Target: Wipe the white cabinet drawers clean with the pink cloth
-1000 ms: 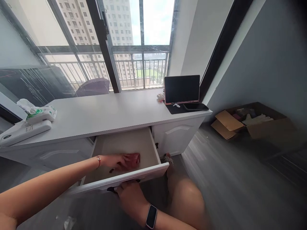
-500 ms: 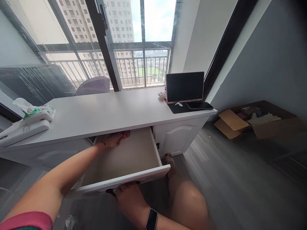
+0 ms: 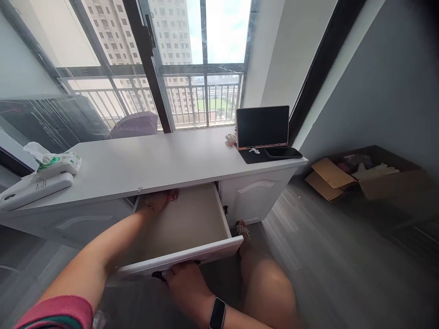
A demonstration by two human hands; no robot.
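Two bare hands work at an open drawer (image 3: 192, 224) under a long white bench (image 3: 154, 160), seen from the person's own head looking forward and down. The left hand (image 3: 159, 201) reaches deep into the back left corner of the drawer, just under the bench's front edge, with a thin bracelet at the wrist. Its grip is closed on a reddish-pink cloth (image 3: 173, 195), of which only a small part shows past the fingers. The drawer's pale floor is otherwise bare where visible. The right hand (image 3: 187, 281) is below the drawer's white front panel, fingers curled up onto the dark handle (image 3: 161, 274) on its underside; the grip is clenched on that handle. A dark smartwatch (image 3: 217, 313) sits on the right wrist. A pink sleeve (image 3: 58, 313) shows at the lower left, and a bare knee (image 3: 267, 288) at the lower middle.

On the bench, at the far left, a pack of wet wipes (image 3: 56, 162) rests on a long white device (image 3: 34, 189). At the far right a tablet (image 3: 262, 127) stands upright in a pink case on a black mat (image 3: 254, 156), with a dark phone (image 3: 283, 152) lying flat just in front of it and a small trinket (image 3: 230, 138) just beside it. Behind the bench is a large window (image 3: 192, 59) with a railing and tall buildings outside. On the grey floor to the right sits an open cardboard box (image 3: 360, 176) with things inside.
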